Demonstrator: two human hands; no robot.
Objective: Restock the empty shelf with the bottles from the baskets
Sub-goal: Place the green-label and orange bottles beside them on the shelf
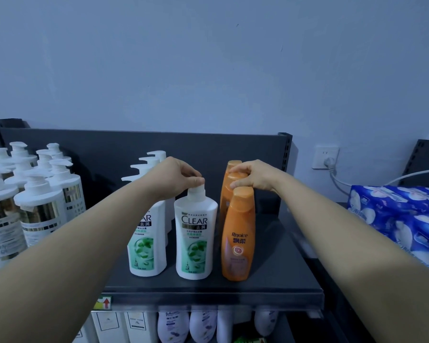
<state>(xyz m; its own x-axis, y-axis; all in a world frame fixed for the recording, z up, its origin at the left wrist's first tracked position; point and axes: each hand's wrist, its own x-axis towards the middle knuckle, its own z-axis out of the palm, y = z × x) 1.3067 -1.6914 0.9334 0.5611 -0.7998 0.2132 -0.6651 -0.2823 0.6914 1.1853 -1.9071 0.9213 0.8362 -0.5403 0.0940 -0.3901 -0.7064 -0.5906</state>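
On the dark top shelf (pixel 270 285) stands a white and green Clear bottle (pixel 195 238) at the front. My left hand (pixel 181 174) pinches its cap from above. A second Clear bottle (pixel 148 243) stands to its left, with more pump bottles in a row behind it. To the right, orange Rejoice bottles stand in a row; the front one (pixel 238 238) is free. My right hand (pixel 254 175) grips the cap of the middle orange bottle (pixel 235 178) behind it. A third orange bottle stands at the back. No basket is in view.
Several white and gold pump bottles (pixel 32 199) crowd the shelf section at the left. Blue tissue packs (pixel 401 219) lie at the right, under a wall socket (pixel 326 157) with a plug and cable. More bottles (pixel 201 323) fill the shelf below.
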